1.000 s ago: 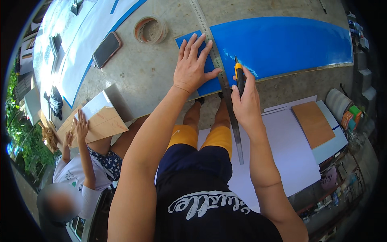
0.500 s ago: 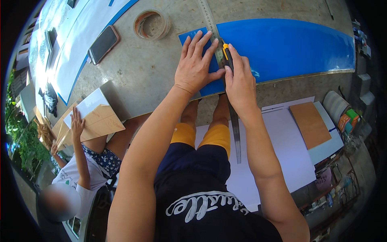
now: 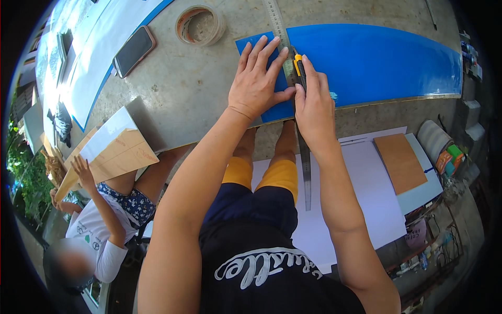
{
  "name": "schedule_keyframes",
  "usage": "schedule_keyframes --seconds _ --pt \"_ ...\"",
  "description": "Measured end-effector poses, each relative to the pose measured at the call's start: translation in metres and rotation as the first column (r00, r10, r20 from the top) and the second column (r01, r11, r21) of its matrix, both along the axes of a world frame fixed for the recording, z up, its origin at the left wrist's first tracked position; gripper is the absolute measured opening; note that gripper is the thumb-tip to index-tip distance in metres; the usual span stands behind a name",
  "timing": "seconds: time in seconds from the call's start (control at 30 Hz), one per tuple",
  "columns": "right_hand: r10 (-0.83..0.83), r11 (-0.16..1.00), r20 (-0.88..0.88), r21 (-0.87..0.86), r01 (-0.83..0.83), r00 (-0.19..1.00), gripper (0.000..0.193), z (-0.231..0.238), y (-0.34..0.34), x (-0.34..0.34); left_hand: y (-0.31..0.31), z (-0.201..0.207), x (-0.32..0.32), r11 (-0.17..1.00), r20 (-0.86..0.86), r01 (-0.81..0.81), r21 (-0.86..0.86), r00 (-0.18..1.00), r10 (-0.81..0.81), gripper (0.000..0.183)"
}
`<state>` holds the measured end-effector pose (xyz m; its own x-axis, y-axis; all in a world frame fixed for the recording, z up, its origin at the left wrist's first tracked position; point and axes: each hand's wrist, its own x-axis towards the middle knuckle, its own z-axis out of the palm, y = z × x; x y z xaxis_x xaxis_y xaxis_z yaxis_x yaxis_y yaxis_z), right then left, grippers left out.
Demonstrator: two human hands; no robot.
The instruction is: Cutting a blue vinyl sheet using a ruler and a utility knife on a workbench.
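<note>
A blue sheet (image 3: 371, 60) with a curved far edge lies on the worktable (image 3: 167, 104). Across it runs a long metal ruler (image 3: 277, 22), whose near end sticks out past the table edge. My left hand (image 3: 255, 81) is open, fingers spread and pressing on the sheet's left part and the ruler. Along the ruler's right side, my right hand (image 3: 316, 107) is closed around a yellow and black utility knife (image 3: 299, 69). The knife is beside the ruler over the blue sheet, and its handle end is hidden in my palm.
A tape roll (image 3: 220, 32) and a phone (image 3: 135, 51) lie left of the sheet. White sheeting edged in blue (image 3: 99, 49) covers the far left. At lower left a seated co-worker (image 3: 99, 225) has a brown cardboard piece (image 3: 123, 152). White board (image 3: 355, 193) lies below the table edge.
My right hand and the knife sit slightly lower along the ruler's side. A visible gap now shows between the sheet and the ruler. The co-worker's hand has lifted off the cardboard.
</note>
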<state>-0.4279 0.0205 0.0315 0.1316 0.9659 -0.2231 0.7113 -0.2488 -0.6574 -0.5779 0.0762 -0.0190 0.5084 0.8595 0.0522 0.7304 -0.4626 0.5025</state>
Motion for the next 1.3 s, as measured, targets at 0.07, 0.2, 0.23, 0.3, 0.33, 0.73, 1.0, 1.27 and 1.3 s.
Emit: schedule_keyframes --seconds 0.07,0.2,0.23,0.3,0.33,0.73,1.0,1.27,1.3 --pt "0.000 1.000 0.005 -0.005 0.000 1.000 0.056 0.000 0.000 0.000 0.000 0.000 0.000 1.000 -0.005 -0.001 0.000 1.000 0.001 0.080" --pt "0.000 1.000 0.010 -0.003 0.000 1.000 0.056 0.000 0.001 0.000 0.000 -0.001 0.000 1.000 -0.006 0.000 0.003 1.000 0.000 0.080" --pt "0.001 1.000 0.013 -0.002 -0.001 1.000 0.056 0.000 0.001 0.000 0.000 -0.001 0.000 1.000 -0.005 0.001 0.002 1.000 -0.001 0.080" --pt "0.006 1.000 0.011 -0.001 -0.006 1.000 0.055 0.000 0.001 -0.002 0.000 -0.001 -0.001 1.000 -0.008 -0.002 0.004 1.000 0.002 0.080" --pt "0.012 1.000 0.021 0.000 -0.012 1.000 0.055 0.000 0.001 -0.002 0.000 -0.001 -0.002 1.000 -0.011 -0.003 0.003 1.000 0.003 0.080" --pt "0.061 0.994 0.156 -0.105 -0.045 0.986 0.054 0.014 0.014 -0.006 0.000 -0.005 0.000 0.998 -0.025 0.002 0.058 1.000 -0.001 0.079" --pt "0.087 0.990 0.204 -0.126 -0.062 0.975 0.055 0.020 -0.003 -0.004 -0.001 -0.006 0.000 0.999 -0.026 0.002 0.047 1.000 -0.001 0.080" --pt "0.089 0.978 0.167 -0.203 -0.054 0.982 0.055 0.037 -0.040 0.002 0.004 0.012 0.002 0.998 -0.027 0.020 0.065 0.999 -0.018 0.080" --pt "0.090 0.977 0.168 -0.206 -0.054 0.982 0.055 0.037 -0.047 0.003 0.004 0.016 0.001 0.999 0.014 0.028 0.040 0.999 -0.029 0.080"
